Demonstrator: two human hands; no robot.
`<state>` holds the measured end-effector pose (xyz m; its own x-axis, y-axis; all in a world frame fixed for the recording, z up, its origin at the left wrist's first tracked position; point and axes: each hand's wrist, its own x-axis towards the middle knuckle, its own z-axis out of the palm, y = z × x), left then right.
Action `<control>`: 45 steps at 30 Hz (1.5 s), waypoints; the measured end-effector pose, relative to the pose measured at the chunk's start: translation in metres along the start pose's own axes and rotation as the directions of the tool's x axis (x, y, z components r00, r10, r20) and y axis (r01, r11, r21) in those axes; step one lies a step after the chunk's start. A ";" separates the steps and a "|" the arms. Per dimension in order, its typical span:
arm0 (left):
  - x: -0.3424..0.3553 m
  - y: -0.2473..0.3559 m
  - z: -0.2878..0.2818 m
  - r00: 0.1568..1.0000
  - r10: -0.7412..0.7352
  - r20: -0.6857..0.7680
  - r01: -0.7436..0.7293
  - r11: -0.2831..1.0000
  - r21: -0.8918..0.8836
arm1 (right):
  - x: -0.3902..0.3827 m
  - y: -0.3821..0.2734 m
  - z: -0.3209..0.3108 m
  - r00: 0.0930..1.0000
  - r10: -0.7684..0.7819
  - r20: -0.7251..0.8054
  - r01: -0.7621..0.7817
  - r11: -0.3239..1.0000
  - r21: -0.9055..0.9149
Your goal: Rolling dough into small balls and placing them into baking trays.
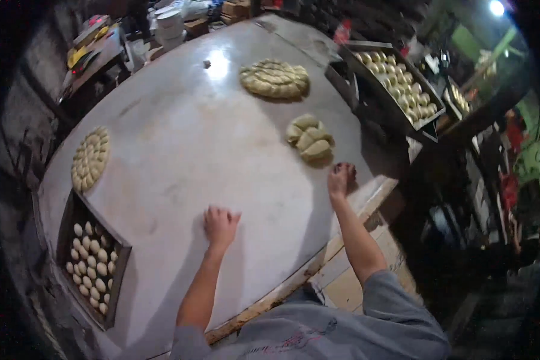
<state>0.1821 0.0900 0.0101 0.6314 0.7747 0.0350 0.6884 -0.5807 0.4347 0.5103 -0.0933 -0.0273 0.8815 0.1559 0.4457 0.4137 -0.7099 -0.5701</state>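
My left hand (pixel 221 224) is over the middle of the pale worktable (pixel 162 180), fingers curled down and thumb held out to the right. Anything under its palm is hidden, and the fingertips are slightly blurred. Farther right, my right hand (pixel 342 177) is closed beside the table's edge, just nearer than a small heap of dough pieces (pixel 310 139). A gap shows between that hand and the heap; what its fingers hold, if anything, cannot be made out. Beyond the heap lies a larger round mound of dough pieces (pixel 275 79).
At the left edge stands a dark tray (pixel 119 264) of pale dough balls, with a flat round of dough pieces (pixel 91 159) behind it. Another tray (pixel 429 123) of rounded dough stands off the far right side. White buckets (pixel 169 27) are beyond the table. A small dark lump (pixel 207 63) lies far back.
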 end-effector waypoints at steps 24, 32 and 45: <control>-0.039 0.042 -0.031 0.734 -0.306 0.607 0.620 0.668 -0.413 | 0.004 -0.069 0.003 0.997 -0.021 0.073 -0.018 0.866 0.499; -0.143 -0.053 -0.074 0.760 -0.079 0.645 0.515 0.680 -0.522 | -0.224 -0.119 -0.058 0.225 -0.856 0.465 0.363 0.517 0.775; -0.157 -0.148 -0.088 0.909 -0.258 -0.328 0.245 0.966 -0.083 | -0.193 -0.177 -0.030 0.768 -0.572 0.288 0.529 0.820 0.220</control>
<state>-0.0498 0.0763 0.0193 0.2789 0.9361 0.2144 0.7896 -0.3506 0.5035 0.2605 -0.0178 0.0084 0.5058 0.7239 0.4693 0.8551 -0.3489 -0.3835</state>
